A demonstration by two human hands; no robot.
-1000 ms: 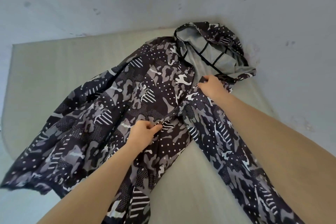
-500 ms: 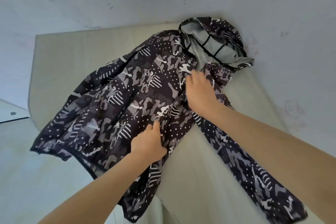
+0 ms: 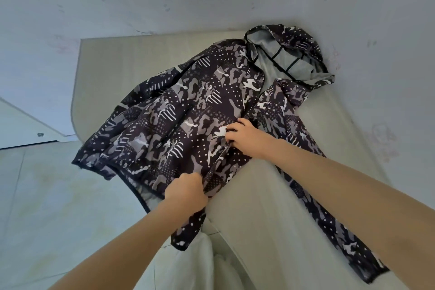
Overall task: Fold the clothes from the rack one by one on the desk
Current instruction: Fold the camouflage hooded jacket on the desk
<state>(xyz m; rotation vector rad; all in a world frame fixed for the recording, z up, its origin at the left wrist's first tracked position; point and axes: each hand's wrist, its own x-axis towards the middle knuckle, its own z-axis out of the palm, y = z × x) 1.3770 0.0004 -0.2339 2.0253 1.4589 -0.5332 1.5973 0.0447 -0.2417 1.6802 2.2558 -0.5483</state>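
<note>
Your left hand (image 3: 187,192) and right hand (image 3: 244,138) now pinch the camouflage hooded jacket's (image 3: 188,113) front edge lower down, at frame centre; its panel is drawn flatter for folding.

Soft daylight, wide-angle edge distortion

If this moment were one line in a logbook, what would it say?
step: aligning front | jacket: spread on desk, hood far end | left hand: grips front edge | right hand: pinches front
</note>
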